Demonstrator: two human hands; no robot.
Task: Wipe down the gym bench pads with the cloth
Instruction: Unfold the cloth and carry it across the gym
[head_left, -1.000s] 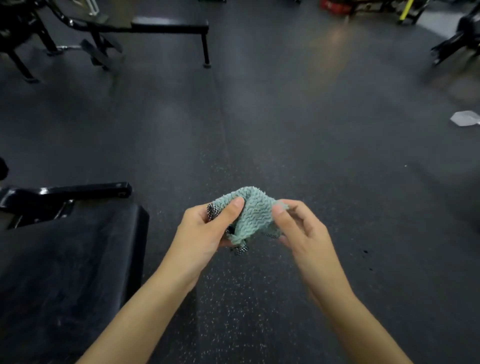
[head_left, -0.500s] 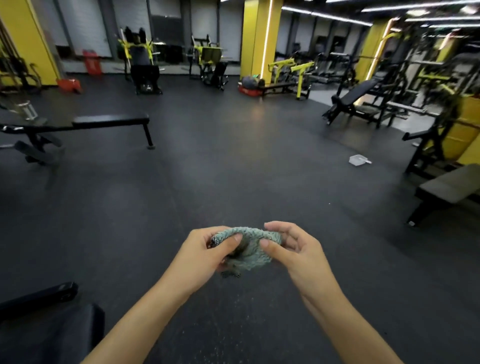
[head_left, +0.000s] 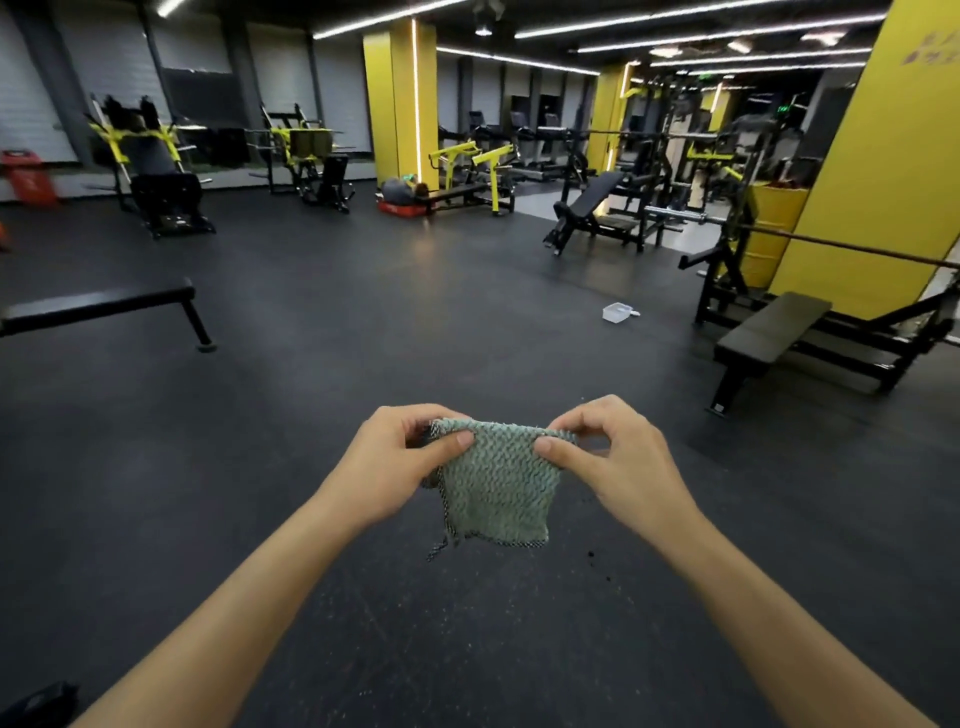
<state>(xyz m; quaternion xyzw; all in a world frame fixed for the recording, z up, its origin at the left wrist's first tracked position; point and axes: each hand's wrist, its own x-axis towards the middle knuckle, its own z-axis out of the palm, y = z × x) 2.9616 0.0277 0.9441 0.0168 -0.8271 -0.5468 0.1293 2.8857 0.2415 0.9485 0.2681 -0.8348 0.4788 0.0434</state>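
Two hands are working one cloth (head_left: 498, 488): the left hand (head_left: 395, 462) is pinching its top left corner between thumb and curled fingers, and the right hand (head_left: 618, 462) is pinching the top right corner the same way. The fingers behind the fabric are hiding, so I cannot tell how they are lying there. The cloth is hanging flat between both hands in mid-air over the floor (head_left: 363, 338), with a loose thread dangling off its lower left edge, well apart from every bench. The left flat bench (head_left: 98, 306) is running off the left edge, showing only one leg. A dark object (head_left: 36, 706) in the bottom left corner is getting cut off, so I cannot tell what it is. The far machines (head_left: 150, 156) are blurring together, too soft to count. Counting the rest: three benches reading clearly, namely the left flat bench, the right flat bench (head_left: 774, 327) sitting under a rack, and an incline bench (head_left: 592, 195) further back. Three yellow pillars (head_left: 400, 104) are showing. One small clear tub (head_left: 617, 313) is sitting on the floor near the right flat bench.
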